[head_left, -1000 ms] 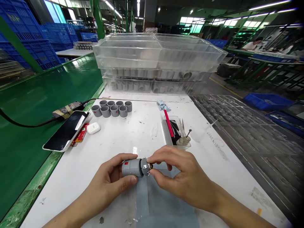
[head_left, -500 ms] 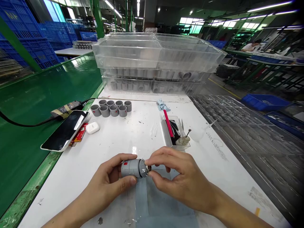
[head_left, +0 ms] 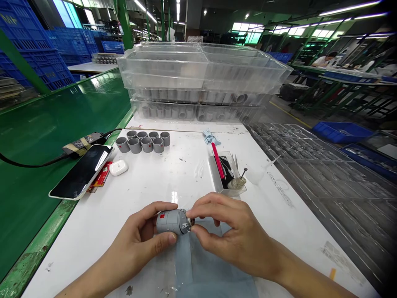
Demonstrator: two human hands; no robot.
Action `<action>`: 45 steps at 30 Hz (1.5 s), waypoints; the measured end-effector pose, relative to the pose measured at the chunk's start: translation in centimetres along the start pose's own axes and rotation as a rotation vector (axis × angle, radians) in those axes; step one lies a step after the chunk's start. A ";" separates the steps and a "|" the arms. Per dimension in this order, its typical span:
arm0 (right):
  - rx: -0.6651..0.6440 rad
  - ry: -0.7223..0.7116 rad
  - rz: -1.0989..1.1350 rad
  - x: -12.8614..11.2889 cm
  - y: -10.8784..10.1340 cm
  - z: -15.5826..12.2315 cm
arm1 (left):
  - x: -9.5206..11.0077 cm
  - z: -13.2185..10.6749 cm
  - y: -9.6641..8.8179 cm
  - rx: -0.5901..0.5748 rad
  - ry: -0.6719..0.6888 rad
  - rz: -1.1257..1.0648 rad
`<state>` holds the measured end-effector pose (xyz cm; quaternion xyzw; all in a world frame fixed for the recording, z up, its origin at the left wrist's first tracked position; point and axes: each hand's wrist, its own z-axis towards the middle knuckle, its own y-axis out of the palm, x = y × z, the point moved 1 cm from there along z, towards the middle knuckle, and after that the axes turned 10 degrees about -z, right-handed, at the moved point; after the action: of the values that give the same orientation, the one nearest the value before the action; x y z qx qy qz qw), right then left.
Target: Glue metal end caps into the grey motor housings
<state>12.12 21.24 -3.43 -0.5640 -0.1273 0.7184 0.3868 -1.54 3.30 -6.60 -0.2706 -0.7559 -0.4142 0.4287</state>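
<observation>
My left hand [head_left: 149, 236] is wrapped round a grey cylinder [head_left: 168, 222] with a small red mark, lying on its side just above the table. At its right end sits a grey end piece [head_left: 184, 223] with small details and a darker metallic tip. The thumb and fingers of my right hand [head_left: 229, 231] pinch this end piece near the tip and partly cover it. Beneath my hands a translucent bluish sheet [head_left: 214, 273] lies on the white table [head_left: 173, 174].
Several grey rings [head_left: 134, 145] stand at the back left. Near them lie a phone [head_left: 82, 171], a white earbud case [head_left: 118, 167] and a cabled box [head_left: 81, 142]. A small tool box [head_left: 217, 178] stands right of centre. Stacked clear trays [head_left: 198, 78] rise behind; more trays [head_left: 322, 178] lie at right.
The end piece has moved closer to the cylinder, and the dark gap between them has narrowed. Both hands keep their hold. The whole view has shifted slightly.
</observation>
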 end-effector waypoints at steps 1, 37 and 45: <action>-0.012 0.010 0.015 0.1 0.0 0.0 | 0.0 0.0 -0.1 -0.012 -0.003 -0.001; 0.357 0.524 -0.174 3.2 -7.5 -2.7 | -1.4 1.6 2.9 0.049 0.300 0.650; 0.486 0.341 -0.438 3.5 -8.2 -0.2 | -1.0 1.7 2.8 -0.011 0.242 0.683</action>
<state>15.48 29.16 -0.92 -0.5268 -0.0046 0.5234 0.6697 0.43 6.13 -6.86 -0.4588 -0.5635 -0.2801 0.6273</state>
